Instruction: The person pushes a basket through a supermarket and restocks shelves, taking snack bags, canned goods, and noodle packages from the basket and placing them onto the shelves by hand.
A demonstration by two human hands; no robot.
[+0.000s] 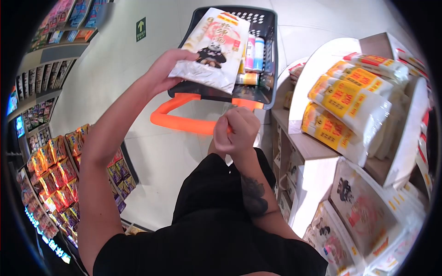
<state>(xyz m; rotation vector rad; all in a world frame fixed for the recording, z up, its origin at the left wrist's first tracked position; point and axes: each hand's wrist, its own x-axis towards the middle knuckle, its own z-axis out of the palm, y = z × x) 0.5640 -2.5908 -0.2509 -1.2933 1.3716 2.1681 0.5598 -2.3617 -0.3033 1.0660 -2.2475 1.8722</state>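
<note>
My left hand [170, 69] grips the lower left corner of a white plastic package [216, 46] with a panda picture and red lettering. The package lies tilted over the left part of a dark shopping basket [272, 50], covering much of its inside. To its right in the basket stand a pink bottle [250, 53] and a blue-and-white bottle [258, 54]; a yellow-labelled item [248, 79] lies below them. My right hand [236, 130] is wrapped round the right side of the basket's orange handle [189, 123].
At right, a shelf holds stacked yellow-and-white bags [343, 99], with more panda packages [359, 202] below. Racks of snack packets [57, 170] stand at left. A green exit sign [141, 29] marks the pale tiled floor [110, 92].
</note>
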